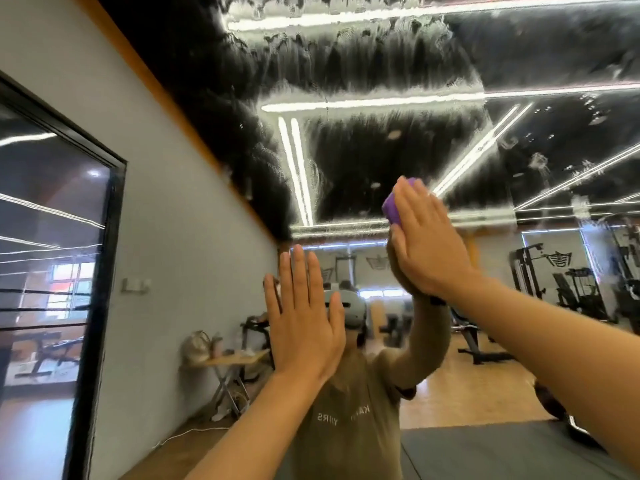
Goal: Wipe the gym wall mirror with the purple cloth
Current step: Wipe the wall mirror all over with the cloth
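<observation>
The gym wall mirror point(398, 140) fills the view ahead, its upper part covered with wet, streaky smears. My right hand point(426, 244) is raised with straight fingers and presses the purple cloth point(393, 206) flat against the glass. Only a bunched edge of the cloth shows past my fingers at the hand's upper left. My left hand point(304, 317) is lower and to the left, fingers straight and spread, palm flat on the mirror, holding nothing.
A white side wall point(166, 209) with a black-framed mirror or window point(48, 271) runs along the left. The big mirror reflects a person, a folding table point(235, 362) with items, gym machines point(568, 282), a wooden floor and a grey mat point(491, 448).
</observation>
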`<state>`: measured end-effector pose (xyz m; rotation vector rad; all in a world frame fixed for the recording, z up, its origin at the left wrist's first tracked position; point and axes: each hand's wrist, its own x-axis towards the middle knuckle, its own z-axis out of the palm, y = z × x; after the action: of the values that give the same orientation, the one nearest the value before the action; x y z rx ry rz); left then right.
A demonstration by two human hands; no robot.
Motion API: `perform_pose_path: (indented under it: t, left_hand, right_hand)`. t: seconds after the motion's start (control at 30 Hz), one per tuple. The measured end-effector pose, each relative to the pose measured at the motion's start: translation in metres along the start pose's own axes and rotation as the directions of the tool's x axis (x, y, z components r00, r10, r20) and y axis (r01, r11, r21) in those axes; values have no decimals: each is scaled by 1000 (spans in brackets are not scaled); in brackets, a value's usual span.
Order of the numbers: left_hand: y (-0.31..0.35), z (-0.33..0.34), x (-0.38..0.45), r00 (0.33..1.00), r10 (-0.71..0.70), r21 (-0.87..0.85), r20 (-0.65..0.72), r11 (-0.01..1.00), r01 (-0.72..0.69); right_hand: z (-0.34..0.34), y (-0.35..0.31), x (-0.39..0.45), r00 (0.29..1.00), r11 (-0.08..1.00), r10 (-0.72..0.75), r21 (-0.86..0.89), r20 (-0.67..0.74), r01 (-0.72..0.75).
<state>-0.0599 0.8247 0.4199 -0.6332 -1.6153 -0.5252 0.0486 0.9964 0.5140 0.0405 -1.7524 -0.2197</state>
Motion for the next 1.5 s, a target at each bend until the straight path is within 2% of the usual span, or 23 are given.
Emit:
perform_pose_path:
  t: [0.07, 0.17, 0.27, 0.37, 0.4, 0.43, 0.5, 0.6, 0.67, 0.77, 0.83, 0.9, 1.0, 1.1, 1.17, 1.23, 1.33, 1.4, 1.5]
  left_hand:
    - [-1, 1, 0, 1000, 19, 16, -25, 1000, -18]
    - [1, -2, 0, 999, 16, 27, -29, 1000, -15]
    - [6, -3, -1, 1000, -10, 28, -26, 1000, 11]
    - [11, -2, -1, 999, -44, 18, -15, 999, 44]
    - [12, -2, -1, 999, -51, 14, -14, 999, 52]
    - [13, -1, -1, 998, -55, 12, -17, 998, 55]
    - [14, 0, 0, 998, -60, 5, -14, 998, 60]
    - [15, 3, 0, 997, -68, 27, -36, 997, 69]
    - [17, 4, 0, 996, -73, 56, -46, 996, 76]
    - [18, 4, 2, 997, -76, 76, -32, 994, 78]
    - [18, 3, 2, 997, -80, 81, -21, 993, 81]
    - [19, 1, 1, 997, -82, 81, -16, 993, 83]
    - [21, -2, 1, 996, -85, 68, -17, 994, 86]
    - [24, -3, 0, 996, -90, 73, -5, 993, 90]
    - [24, -3, 0, 996, -87, 78, 4, 993, 87]
    - [22, -5, 1, 996, -85, 83, 15, 993, 84]
    - [25, -4, -2, 996, -80, 79, 39, 994, 77]
    - [28, -2, -6, 997, -63, 77, 42, 995, 60]
    - [31, 3, -13, 999, -45, 83, 20, 996, 44]
  right_hand:
    - [8, -4, -44, 973, 974, -223, -30, 51, 225]
    - [12, 1, -109, 850, 845, -496, -125, 177, 520]
    - [6, 13, -129, 758, 752, -598, -143, 262, 643]
    - [1, 29, -113, 662, 666, -664, -127, 347, 735]
    - [0, 35, -105, 649, 653, -675, -126, 350, 747]
    - [-2, 40, -95, 664, 670, -669, -117, 334, 733]
    - [-7, 51, -68, 765, 776, -587, -85, 263, 625]
    - [-22, 72, -17, 947, 944, -303, -101, 109, 314]
    - [-27, 84, 7, 992, 988, -117, -94, 35, 120]
    - [-21, 74, 1, 997, 999, 12, -29, -72, -14]
    - [-12, 58, -33, 997, 1000, 13, 22, -70, -12]
    - [-2, 44, -83, 997, 997, -78, 22, -13, 78]
    - [4, 42, -143, 963, 959, -262, -90, 69, 267]
    - [0, 55, -160, 896, 892, -404, -136, 186, 431]
    - [-5, 62, -152, 866, 865, -434, -152, 248, 478]
    - [-10, 67, -130, 905, 907, -364, -136, 218, 398]
    - [-23, 81, -78, 988, 991, -113, -56, 108, 119]
    - [-30, 92, -47, 997, 998, -7, -65, 83, 13]
    - [-34, 99, -23, 998, 996, 55, -74, 42, -52]
